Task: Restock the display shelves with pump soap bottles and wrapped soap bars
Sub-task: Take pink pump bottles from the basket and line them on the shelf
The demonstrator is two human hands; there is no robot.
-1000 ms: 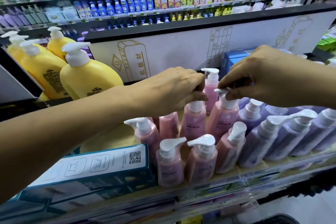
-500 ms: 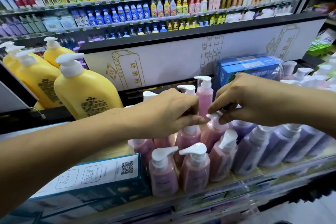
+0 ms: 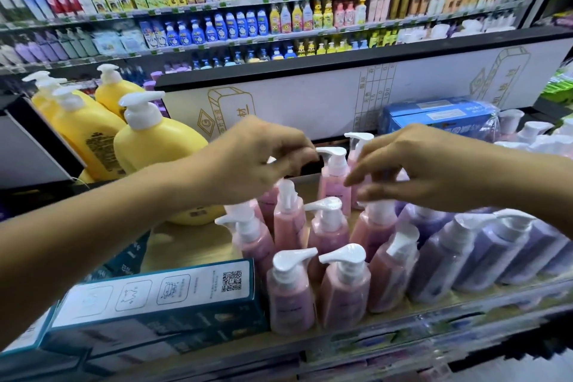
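Left hand (image 3: 257,161) fingers curled, right hand (image 3: 421,170) fingers loosely extended

I get bright, even light from overhead, with faint shadows. Glare glints on the wrapped pink bottles (image 3: 291,291). The right hand (image 3: 428,170) smears, the back shelves (image 3: 279,37) look soft, and the edges bow.

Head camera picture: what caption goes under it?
Left hand and right hand reach among pink pump soap bottles on a shop shelf.

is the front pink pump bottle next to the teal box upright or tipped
Upright: the pink pump bottle stands on its base beside the teal box, white pump head on top.
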